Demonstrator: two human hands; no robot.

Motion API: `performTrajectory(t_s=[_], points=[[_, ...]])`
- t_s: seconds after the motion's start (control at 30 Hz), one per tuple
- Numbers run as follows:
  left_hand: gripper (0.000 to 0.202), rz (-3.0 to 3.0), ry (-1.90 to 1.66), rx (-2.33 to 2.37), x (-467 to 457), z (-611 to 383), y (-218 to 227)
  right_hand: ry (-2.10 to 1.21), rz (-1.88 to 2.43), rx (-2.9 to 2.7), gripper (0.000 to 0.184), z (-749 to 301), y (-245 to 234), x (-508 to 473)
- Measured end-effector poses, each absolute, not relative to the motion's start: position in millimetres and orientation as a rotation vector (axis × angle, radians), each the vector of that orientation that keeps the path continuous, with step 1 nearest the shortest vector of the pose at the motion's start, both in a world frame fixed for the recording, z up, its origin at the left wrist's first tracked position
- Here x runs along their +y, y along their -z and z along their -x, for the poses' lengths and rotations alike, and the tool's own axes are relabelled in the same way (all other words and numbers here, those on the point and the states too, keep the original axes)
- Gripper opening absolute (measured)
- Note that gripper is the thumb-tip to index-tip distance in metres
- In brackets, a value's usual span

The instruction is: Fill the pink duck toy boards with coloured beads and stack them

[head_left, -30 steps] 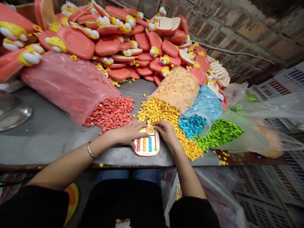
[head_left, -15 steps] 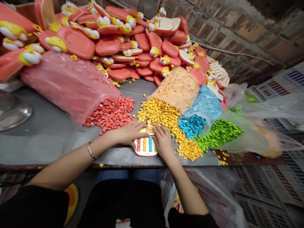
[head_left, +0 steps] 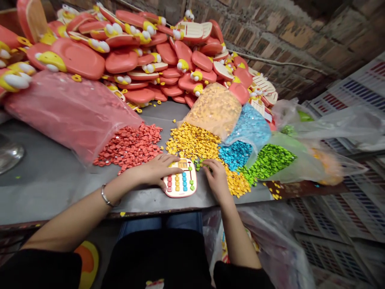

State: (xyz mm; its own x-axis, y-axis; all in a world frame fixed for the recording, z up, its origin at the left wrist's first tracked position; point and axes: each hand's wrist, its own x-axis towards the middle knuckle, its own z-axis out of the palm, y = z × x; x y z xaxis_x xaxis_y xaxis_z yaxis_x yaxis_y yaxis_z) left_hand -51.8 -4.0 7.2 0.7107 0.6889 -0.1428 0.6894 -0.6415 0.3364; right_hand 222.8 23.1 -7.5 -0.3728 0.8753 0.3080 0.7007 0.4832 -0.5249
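Observation:
My left hand (head_left: 158, 170) lies across the upper left of a cream toy calculator (head_left: 180, 180), which has rows of yellow, red, blue and green keys. My right hand (head_left: 217, 178) is just right of the calculator, its curled fingertips near loose green and yellow pieces. Whether those fingers pinch a piece is hidden. Small red pieces (head_left: 129, 146) spill from a pink bag (head_left: 69, 112) to the left. Yellow pieces (head_left: 192, 140), blue pieces (head_left: 234, 154) and green pieces (head_left: 267, 160) fan out from their bags to the right.
A large heap of coral and yellow duck-shaped calculator cases (head_left: 150, 60) rises behind the bags against a brick wall (head_left: 300, 40). The grey table (head_left: 51, 188) ends at a front edge near my body. A metal dish (head_left: 9, 154) sits far left, and white crates (head_left: 337, 257) stand lower right.
My right hand has moved off the calculator's right side toward the yellow pieces. The whole scene has shifted slightly left in view. My left hand stays on the calculator.

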Motion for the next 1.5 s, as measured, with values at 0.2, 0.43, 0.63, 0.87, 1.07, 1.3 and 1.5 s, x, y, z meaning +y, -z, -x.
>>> performTrajectory(t_s=[0.2, 0.43, 0.63, 0.87, 1.07, 1.3, 1.5], points=[[0.074, -2.532, 0.011, 1.059, -3, 51, -8, -0.325, 1.353, -2.377, 0.016, -196, 13, 50], [0.076, -2.518, 0.048, 1.077, -3, 49, -14, -0.544, 1.039, -2.269, 0.014, -186, 19, 47], [0.079, -2.521, 0.055, 1.08, -3, 50, -11, -0.537, 0.958, -2.35, 0.013, -192, 16, 36], [0.083, -2.539, 0.03, 1.066, -3, 51, -9, -0.575, 1.187, -2.113, 0.011, -234, 7, 27], [0.083, -2.533, 0.048, 1.069, -3, 51, -10, -0.271, 1.351, -2.275, 0.014, -235, 25, 43], [0.084, -2.547, 0.006, 1.06, -2, 52, -5, -0.242, 1.321, -2.332, 0.016, -226, 27, 49], [0.079, -2.513, 0.054, 1.079, -3, 51, -9, -0.252, 1.179, -2.385, 0.015, -238, 26, 35]])
